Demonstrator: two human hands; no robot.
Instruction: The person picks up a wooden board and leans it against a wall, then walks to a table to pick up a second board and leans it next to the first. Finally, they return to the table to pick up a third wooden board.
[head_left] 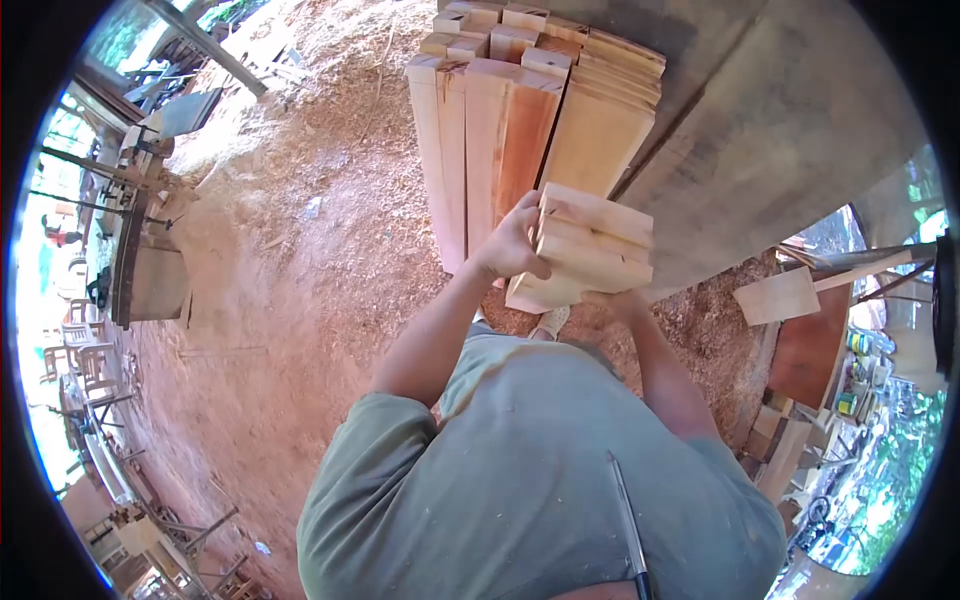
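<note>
A small stack of pale wooden boards (590, 240) is held between my two hands, in front of my body. My left hand (515, 242) is closed on the left side of the stack, thumb toward me and fingers at the far edge. At the lower right, my right hand (615, 303) grips the near side, its fingers partly hidden by the wood. Just beyond stands a group of upright planks (485, 150), several with reddish streaks. The lower part of these planks is partly hidden behind the held boards and my left hand.
A large grey-brown panel (770, 130) rises at the right, beside the upright planks. Wood shavings (340, 160) cover the earth floor. Wooden chair frames (95, 368) and a bench (140, 250) stand far left. A flat board (777, 296) and containers (860, 343) are at right.
</note>
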